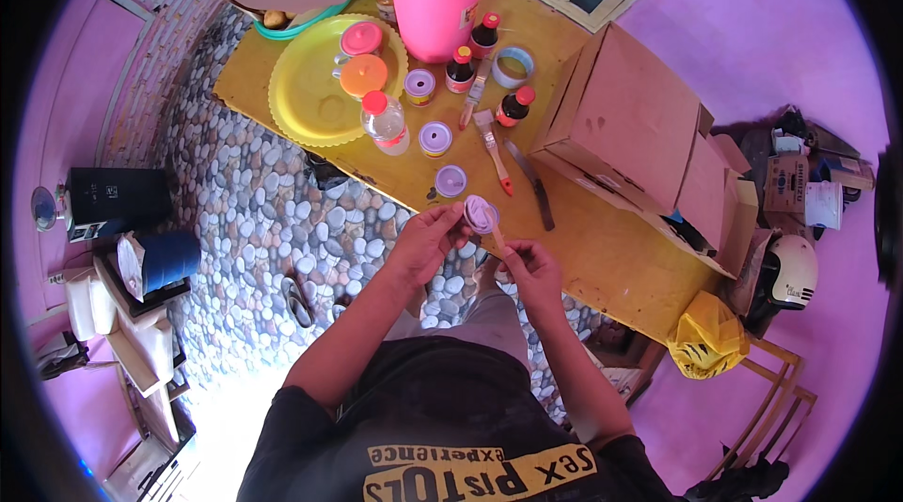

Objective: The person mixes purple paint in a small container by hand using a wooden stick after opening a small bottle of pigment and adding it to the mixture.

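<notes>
Head view: from my remote seat, I see the left hand (423, 243) with fingers clamped on a small tin of lilac paint (481, 213), on the wearer's side of the pink jug (438, 17) and well apart from it, likely steadying the tin against the flat wooden stick (498, 236). The right hand (532, 271) has its fingers pinched together on that stick's near end, probably leaving the far end for the paint. Nearer the jug, I find two lilac-lidded tins (435, 143) and two paintbrushes (494, 154), perhaps kept within reach.
</notes>
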A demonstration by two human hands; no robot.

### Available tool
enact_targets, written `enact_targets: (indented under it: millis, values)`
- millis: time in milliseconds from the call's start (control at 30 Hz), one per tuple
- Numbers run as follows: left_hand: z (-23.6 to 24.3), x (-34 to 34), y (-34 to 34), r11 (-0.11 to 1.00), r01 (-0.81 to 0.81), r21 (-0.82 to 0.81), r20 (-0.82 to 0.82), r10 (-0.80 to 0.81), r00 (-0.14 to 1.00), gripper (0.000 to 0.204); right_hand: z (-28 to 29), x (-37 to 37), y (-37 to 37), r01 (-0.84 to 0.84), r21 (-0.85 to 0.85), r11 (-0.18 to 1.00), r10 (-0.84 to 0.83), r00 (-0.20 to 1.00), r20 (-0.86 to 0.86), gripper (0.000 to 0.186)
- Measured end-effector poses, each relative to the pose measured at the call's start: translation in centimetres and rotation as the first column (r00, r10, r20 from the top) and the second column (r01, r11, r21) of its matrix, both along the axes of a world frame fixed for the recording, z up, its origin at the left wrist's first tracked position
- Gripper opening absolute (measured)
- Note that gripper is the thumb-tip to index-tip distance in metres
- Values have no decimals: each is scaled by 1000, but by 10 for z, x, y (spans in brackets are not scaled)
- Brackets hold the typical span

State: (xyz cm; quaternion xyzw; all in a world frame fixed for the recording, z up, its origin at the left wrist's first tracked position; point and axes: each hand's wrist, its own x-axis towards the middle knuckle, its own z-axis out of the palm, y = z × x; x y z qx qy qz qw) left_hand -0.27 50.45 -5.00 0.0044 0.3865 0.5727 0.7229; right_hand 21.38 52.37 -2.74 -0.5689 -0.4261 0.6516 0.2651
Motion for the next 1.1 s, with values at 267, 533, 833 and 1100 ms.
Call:
enact_targets:
  millis: [267,533,833,1100]
  values:
    - [-2,11,-4,1000,-14,7,-185,15,983,21,13,-20,-15,60,-74,995,-64,996,-64,17]
    - [18,26,-6,1000,21,13,-503,-12,864,26,30,-35,-20,136,-188,973,-168,971,-168,21]
    - [14,27,-7,999,7,43,-465,13,885,30,34,-28,-2,218,-240,946,-264,947,-181,23]
    - [6,26,-7,999,-16,41,-379,30,925,27,15,-25,-8,134,-130,982,-150,981,-123,18]
